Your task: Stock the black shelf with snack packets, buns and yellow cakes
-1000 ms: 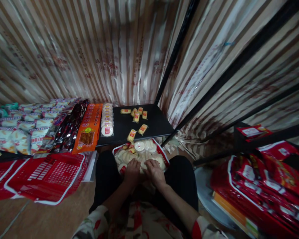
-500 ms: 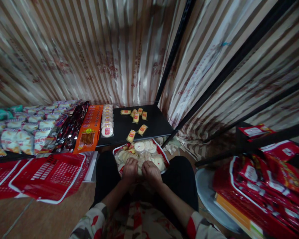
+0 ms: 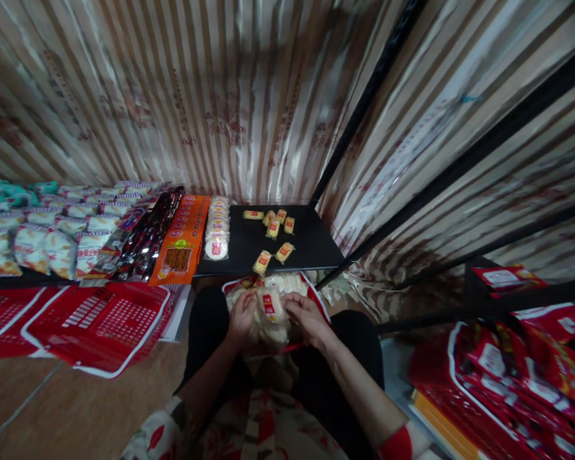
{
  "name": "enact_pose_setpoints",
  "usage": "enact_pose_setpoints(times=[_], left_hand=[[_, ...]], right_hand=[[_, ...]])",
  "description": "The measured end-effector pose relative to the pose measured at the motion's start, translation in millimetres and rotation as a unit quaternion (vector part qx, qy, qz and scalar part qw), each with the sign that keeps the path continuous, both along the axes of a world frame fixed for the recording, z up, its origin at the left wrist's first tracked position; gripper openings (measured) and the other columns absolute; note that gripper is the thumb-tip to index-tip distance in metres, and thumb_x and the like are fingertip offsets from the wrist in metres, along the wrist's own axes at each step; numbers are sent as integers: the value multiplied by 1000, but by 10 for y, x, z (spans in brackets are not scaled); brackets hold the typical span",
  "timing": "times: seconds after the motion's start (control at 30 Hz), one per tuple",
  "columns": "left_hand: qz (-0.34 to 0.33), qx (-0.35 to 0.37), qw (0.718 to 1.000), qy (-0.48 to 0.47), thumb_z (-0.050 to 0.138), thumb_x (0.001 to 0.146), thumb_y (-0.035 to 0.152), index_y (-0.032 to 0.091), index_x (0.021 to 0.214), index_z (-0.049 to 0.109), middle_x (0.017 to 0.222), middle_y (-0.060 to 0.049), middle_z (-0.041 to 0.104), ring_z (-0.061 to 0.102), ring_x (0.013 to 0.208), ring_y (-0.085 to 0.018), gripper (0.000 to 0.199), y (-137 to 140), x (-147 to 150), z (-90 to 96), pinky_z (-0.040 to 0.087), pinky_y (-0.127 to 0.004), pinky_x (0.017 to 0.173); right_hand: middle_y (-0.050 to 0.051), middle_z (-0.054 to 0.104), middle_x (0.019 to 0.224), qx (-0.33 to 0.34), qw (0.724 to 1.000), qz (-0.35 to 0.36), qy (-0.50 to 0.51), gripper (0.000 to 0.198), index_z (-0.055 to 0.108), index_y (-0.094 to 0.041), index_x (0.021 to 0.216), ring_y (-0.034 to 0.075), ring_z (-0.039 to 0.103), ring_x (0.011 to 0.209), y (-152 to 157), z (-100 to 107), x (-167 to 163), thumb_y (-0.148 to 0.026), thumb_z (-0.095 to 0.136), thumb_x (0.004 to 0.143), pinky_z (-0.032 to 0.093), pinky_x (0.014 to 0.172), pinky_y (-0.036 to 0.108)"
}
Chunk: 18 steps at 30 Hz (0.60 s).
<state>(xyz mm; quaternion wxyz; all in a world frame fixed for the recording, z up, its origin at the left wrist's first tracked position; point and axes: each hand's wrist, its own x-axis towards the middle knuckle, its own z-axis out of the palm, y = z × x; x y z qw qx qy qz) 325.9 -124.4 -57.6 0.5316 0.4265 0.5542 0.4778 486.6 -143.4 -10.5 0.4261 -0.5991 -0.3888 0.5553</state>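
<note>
Between my knees, my left hand (image 3: 244, 316) and my right hand (image 3: 309, 318) grip a clear packet of pale round cakes (image 3: 271, 305) with a red label. The left fingers close on its left side, and the right fingertips pinch near its right edge. Below it stands a red basket with a white rim (image 3: 322, 305), holding more packets of white round cakes (image 3: 287, 282). The basket's near side is partly hidden by my hands and the packet. Just beyond, a row of white round cakes in clear wrap (image 3: 217, 233) lies on the black shelf (image 3: 239, 251).
Small yellow packets (image 3: 283, 252) lie loose on the shelf. Left of them are an orange bag (image 3: 184, 233), dark glossy packs (image 3: 151, 233) and white snack bags (image 3: 60, 252). Red baskets (image 3: 119, 326) sit below. Black posts (image 3: 364, 115) and a basket of red packets (image 3: 508, 377) stand right.
My hands have moved apart and lifted a labelled packet above the basket's contents. The view has shifted slightly, so the shelf appears farther right.
</note>
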Motion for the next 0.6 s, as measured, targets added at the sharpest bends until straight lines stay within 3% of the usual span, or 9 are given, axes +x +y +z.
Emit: enact_pose_setpoints(times=[0.17,0.3,0.37,0.47,0.6], left_hand=[[2,-57,985,-163,74,59,43,15,88,62,86,-8,69,66,78,-19,42,15,-77,27,51,-29,71],[38,-57,980,-187,75,58,43,15,88,61,82,-6,68,65,72,-16,44,81,-238,181,51,-27,67],[40,-37,986,-161,72,61,42,15,90,61,80,-5,67,64,71,-15,42,144,-357,258,50,-26,65],[15,6,998,-65,64,70,39,15,96,61,77,-3,65,61,66,-13,35,252,-582,372,49,-24,62],[-66,80,983,149,54,78,30,19,106,62,88,-2,65,60,75,-13,30,341,-911,642,48,-24,69]], right_hand=[[-6,51,54,-27,992,-11,125,27,58,-17,63,5,39,46,100,79,-168,-33,77,54,29,45,18],[-3,56,58,-28,990,4,139,30,60,-17,69,7,45,48,247,106,-354,-41,75,60,35,46,20],[-1,60,65,2,995,8,104,32,60,-19,76,10,52,55,333,128,-439,-45,72,62,42,53,23],[3,66,84,105,994,8,-20,33,60,-21,89,17,61,77,449,213,-523,-42,69,65,49,72,30],[7,64,105,236,946,110,-192,26,60,-21,103,19,60,97,549,420,-578,-30,54,80,46,88,37]])
